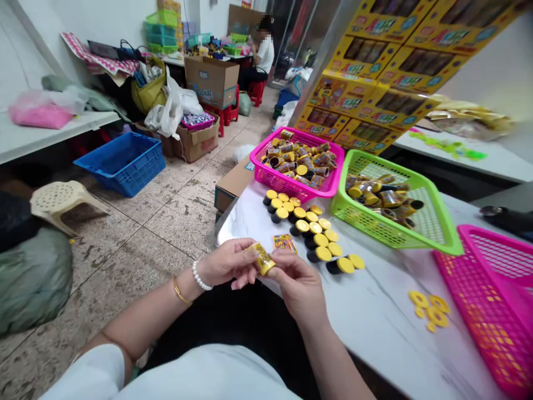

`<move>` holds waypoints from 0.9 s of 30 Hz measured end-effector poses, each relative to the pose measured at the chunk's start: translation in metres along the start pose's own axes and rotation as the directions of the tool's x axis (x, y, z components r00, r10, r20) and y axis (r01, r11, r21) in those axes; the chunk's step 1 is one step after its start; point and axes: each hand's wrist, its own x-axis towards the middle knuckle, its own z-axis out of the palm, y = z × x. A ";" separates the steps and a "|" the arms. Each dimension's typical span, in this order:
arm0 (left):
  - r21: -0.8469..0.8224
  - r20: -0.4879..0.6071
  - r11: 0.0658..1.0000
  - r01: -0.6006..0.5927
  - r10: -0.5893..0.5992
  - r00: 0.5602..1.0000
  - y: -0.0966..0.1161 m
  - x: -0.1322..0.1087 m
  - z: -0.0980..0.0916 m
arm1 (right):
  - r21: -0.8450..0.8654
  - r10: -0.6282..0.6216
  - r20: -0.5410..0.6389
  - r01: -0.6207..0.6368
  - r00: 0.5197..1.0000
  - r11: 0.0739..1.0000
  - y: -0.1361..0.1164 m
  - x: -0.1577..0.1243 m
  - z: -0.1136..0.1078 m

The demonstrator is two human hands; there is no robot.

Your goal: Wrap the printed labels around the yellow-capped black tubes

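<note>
Both hands pinch a small, glossy yellow label point(263, 259). The left hand point(227, 261) curls shut on one end and the right hand point(297, 283) grips the other, just over the near edge of the table point(375, 322). Just beyond the fingertips a second printed label point(284, 242) lies flat, then rows of stubby black cylinders point(310, 229) with round yellow caps. Smooth white tabletop shows right of the right hand, as far as some flat yellow rings point(431, 311).

Fingers point(244, 254) cover both ends of the packet point(264, 260); its print is unreadable. Near pink basket point(495, 289) runs off the right edge. Boxes point(387, 66) are blurred and cut off at top.
</note>
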 end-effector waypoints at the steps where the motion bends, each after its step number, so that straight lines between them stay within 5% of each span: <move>1: -0.003 -0.020 1.000 -0.003 0.003 1.000 -0.002 0.001 0.001 | 0.031 0.020 -0.018 -0.019 1.000 0.999 0.003 0.000 0.001; 6: -0.013 -0.171 1.000 0.016 -0.018 0.985 -0.010 0.007 0.007 | -0.016 0.020 -0.022 -0.021 1.000 1.000 0.000 -0.005 0.005; 13: -0.018 -0.153 0.997 0.073 -0.075 0.985 -0.012 0.012 0.013 | -0.094 -0.152 -0.103 0.143 0.983 0.985 -0.003 -0.012 0.004; 20: -0.058 -0.171 0.997 0.060 -0.069 0.983 -0.018 0.009 0.017 | 0.085 0.029 -0.115 -0.019 0.993 0.996 0.007 -0.011 0.004; 27: -0.029 -0.264 0.999 0.028 -0.035 0.964 -0.020 0.008 0.018 | -0.257 -0.209 0.010 0.204 0.978 0.945 -0.004 -0.007 0.000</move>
